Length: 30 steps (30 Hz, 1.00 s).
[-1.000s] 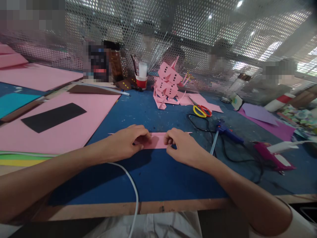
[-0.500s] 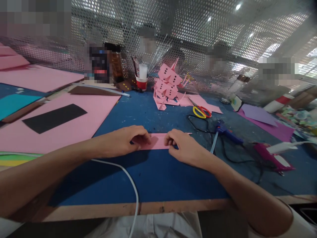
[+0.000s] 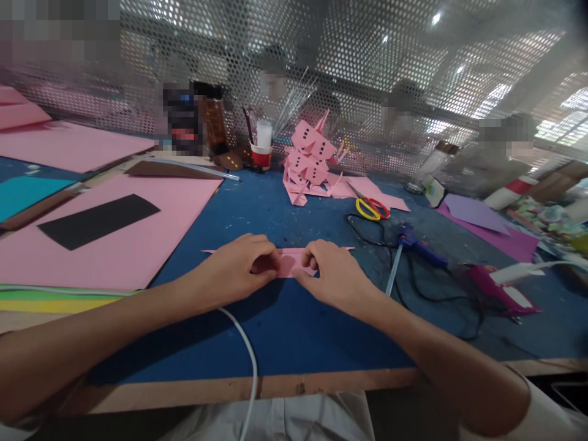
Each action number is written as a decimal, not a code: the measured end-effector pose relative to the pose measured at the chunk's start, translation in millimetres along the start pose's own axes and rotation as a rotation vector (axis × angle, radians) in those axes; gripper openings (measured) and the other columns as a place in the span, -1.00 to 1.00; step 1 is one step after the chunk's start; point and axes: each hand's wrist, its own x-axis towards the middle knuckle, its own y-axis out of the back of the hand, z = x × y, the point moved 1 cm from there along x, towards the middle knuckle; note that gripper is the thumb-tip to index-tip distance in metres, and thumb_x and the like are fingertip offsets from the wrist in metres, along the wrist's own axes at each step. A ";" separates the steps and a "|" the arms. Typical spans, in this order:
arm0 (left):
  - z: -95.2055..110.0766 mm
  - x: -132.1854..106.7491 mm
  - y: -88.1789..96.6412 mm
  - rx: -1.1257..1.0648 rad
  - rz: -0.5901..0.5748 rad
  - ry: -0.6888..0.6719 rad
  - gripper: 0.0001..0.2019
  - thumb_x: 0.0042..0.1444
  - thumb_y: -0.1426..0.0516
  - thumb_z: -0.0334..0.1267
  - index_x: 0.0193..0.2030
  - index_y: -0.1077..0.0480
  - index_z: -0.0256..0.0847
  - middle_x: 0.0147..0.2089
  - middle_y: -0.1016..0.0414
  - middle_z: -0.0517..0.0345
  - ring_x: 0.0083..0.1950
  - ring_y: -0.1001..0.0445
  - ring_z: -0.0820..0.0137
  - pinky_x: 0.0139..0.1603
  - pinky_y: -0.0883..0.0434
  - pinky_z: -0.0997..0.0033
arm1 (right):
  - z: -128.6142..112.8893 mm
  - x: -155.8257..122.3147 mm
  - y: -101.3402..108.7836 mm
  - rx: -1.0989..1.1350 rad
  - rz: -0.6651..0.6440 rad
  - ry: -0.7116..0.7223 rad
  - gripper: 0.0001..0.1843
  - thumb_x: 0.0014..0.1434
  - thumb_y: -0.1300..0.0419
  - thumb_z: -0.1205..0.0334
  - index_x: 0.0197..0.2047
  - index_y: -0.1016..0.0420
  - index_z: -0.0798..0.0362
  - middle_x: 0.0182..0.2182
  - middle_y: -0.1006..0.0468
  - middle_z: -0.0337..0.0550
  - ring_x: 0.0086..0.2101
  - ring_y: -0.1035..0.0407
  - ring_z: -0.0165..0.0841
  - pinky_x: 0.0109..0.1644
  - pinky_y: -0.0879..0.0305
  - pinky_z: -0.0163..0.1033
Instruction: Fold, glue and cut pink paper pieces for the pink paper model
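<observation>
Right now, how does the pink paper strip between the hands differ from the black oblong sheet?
The pink paper strip is touched by the left hand and right hand; the black oblong sheet lies untouched. The strip is over the blue tabletop; the sheet is on larger pink paper. Both are elongated.

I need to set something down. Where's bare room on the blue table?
Nearest: the blue table between the white cable, right forearm and wooden edge. Another patch lies beyond the left hand, between the large pink sheet and pink paper model. It's crowded beyond and right of the right hand, where the scissors and glue gun lie.
</observation>
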 end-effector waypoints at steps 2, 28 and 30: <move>1.6 -0.8 -3.6 0.054 0.044 -0.037 -0.87 0.19 -0.15 -0.18 -0.27 -0.41 -0.17 -0.27 -0.43 0.15 -0.20 -0.38 0.30 -0.17 -0.30 0.34 | -1.3 0.2 -0.5 -0.024 0.002 -0.002 -0.82 0.15 -0.24 0.12 -0.31 -0.36 0.02 -0.31 -0.47 -0.21 -0.29 -0.31 -0.32 -0.26 -0.09 -0.23; 3.5 2.1 -2.7 0.076 0.016 -0.022 -0.95 0.15 -0.12 -0.31 -0.27 -0.41 -0.17 -0.25 -0.44 0.14 -0.16 -0.37 0.27 -0.13 -0.29 0.30 | 10.3 0.7 6.3 0.120 -0.068 0.084 -0.86 0.05 -0.16 0.34 -0.26 -0.40 0.03 -0.31 -0.48 -0.21 -0.27 -0.31 -0.34 -0.19 -0.16 -0.25; 1.3 2.3 0.3 0.028 -0.018 -0.001 -0.94 0.14 -0.13 -0.32 -0.26 -0.43 -0.16 -0.23 -0.46 0.15 -0.12 -0.39 0.27 -0.12 -0.29 0.31 | 11.7 0.3 9.2 0.153 -0.100 0.090 -0.83 0.04 -0.14 0.37 -0.24 -0.41 0.03 -0.30 -0.49 -0.21 -0.26 -0.32 -0.34 -0.18 -0.17 -0.25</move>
